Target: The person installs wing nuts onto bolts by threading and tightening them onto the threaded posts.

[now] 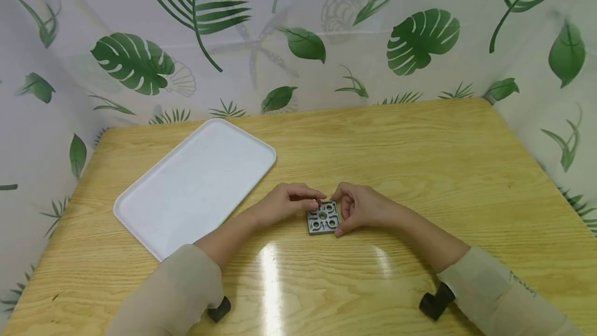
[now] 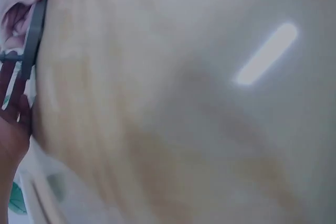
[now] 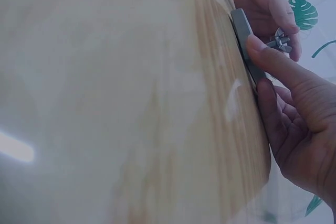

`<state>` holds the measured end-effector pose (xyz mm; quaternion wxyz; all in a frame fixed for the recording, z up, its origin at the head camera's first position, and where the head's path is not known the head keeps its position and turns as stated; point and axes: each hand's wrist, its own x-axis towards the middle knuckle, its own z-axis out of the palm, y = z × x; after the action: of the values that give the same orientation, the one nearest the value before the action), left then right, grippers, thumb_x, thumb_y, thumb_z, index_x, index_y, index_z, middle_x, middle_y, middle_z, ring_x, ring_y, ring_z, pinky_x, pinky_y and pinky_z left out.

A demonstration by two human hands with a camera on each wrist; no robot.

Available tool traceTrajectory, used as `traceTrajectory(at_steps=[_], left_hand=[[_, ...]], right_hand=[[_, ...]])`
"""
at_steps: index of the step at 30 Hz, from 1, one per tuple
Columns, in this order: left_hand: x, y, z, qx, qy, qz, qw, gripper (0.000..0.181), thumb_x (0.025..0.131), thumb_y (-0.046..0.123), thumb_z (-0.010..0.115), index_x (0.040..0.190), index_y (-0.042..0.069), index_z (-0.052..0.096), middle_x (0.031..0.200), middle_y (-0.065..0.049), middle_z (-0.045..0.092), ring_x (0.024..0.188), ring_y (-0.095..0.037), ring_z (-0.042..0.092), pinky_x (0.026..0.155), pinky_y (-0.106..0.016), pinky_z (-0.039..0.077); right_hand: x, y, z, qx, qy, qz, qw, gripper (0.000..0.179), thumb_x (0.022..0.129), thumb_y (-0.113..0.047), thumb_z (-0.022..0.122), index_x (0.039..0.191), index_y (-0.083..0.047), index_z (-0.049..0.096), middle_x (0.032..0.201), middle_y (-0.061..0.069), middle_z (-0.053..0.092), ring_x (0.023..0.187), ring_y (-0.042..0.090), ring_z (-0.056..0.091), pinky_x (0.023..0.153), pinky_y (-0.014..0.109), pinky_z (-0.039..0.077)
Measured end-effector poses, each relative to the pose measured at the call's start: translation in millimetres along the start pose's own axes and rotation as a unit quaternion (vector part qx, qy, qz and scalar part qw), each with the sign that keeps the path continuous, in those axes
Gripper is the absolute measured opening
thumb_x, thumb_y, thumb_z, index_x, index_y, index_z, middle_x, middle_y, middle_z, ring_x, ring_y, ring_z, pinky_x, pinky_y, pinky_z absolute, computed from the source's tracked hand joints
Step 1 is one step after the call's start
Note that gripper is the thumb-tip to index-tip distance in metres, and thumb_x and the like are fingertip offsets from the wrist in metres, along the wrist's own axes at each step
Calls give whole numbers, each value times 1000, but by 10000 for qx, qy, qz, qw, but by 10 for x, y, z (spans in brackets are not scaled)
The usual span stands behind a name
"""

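A square grey plate (image 1: 323, 218) with several round holes lies flat on the wooden table, between the two hands. From its far left corner hole rises a screw carrying a small metal wing nut (image 3: 281, 41). My left hand (image 1: 286, 202) has thumb and forefinger on either side of this wing nut, pinching it; in the head view the fingertips partly hide it. My right hand (image 1: 366, 207) grips the plate's right side, thumb at the near corner and forefinger at the far one. In the right wrist view, the plate (image 3: 245, 38) appears edge-on.
A white rectangular tray (image 1: 196, 185) lies at an angle on the left of the table (image 1: 396, 149), beside the left forearm. Leaf-patterned cloth (image 1: 345, 61) hangs behind the table and along its sides. Black wrist-worn devices (image 1: 437, 301) show under both sleeves.
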<state>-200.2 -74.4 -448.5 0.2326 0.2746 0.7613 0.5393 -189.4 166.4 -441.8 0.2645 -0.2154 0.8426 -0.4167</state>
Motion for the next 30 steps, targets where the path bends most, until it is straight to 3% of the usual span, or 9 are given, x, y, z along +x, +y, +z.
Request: traceTrajectory(at_steps=[8,12,15,17,19,22,24,26,30], left_hand=[[266,105,-239,442,-1662,224,9848,28,94,13,59,119,4,66,118,-7,65,109,-11,56,94,-25,45],[284,129,-264,354,-1817,166,9826,41,92,8,61,131,0,54,128,-14,59,119,-19,53,98,-29,44],[166,114,-225,428,-1147,55,9925,65,87,10,68,144,4,37,134,-11,54,125,-22,49,103,-34,40],[41,101,-177,499,-402,19,9979,77,83,12,73,147,7,31,135,-8,53,126,-22,47,105,-38,37],[-62,81,-82,605,511,-2,9969,79,79,15,77,146,7,35,134,-6,54,125,-21,46,105,-40,36],[-174,57,127,742,1921,-56,9785,76,75,21,81,140,8,43,129,-3,54,121,-21,44,102,-42,35],[-213,49,274,656,2597,-174,9633,75,74,23,82,139,10,46,127,-3,50,120,-22,37,101,-43,35],[-230,53,397,610,3016,-246,9512,75,72,24,83,137,11,48,122,-4,44,116,-23,32,99,-42,35],[-227,68,542,608,3233,-128,9442,65,70,23,84,127,10,57,111,-6,40,111,-24,29,94,-39,34]], right_hand=[[-37,42,-15,88,74,2,9999,63,64,-27,88,112,-5,53,71,3,58,61,16,53,55,25,44],[-37,62,-9,90,93,-42,9999,63,64,-26,88,112,-5,53,71,3,58,61,15,53,55,24,44],[-33,63,3,86,61,-72,9999,63,64,-26,88,112,-4,53,71,3,59,62,15,54,56,24,45],[-25,44,16,73,56,-57,9999,64,63,-26,89,112,-4,53,71,2,59,62,14,54,57,24,45],[-25,18,20,82,69,-12,9999,64,63,-26,89,111,-5,54,71,2,59,62,15,54,57,24,45],[-30,-6,15,75,85,35,9999,64,62,-25,89,111,-5,54,71,2,59,62,15,54,58,24,45],[-31,-12,8,72,79,38,9999,64,62,-25,89,112,-5,54,71,2,59,62,15,54,58,24,45],[-32,-18,0,61,62,33,10000,65,62,-25,89,112,-5,54,71,2,59,62,15,54,58,24,45],[-36,-42,-5,32,39,22,10000,64,63,-25,89,112,-5,53,70,2,59,61,14,54,57,24,45]])
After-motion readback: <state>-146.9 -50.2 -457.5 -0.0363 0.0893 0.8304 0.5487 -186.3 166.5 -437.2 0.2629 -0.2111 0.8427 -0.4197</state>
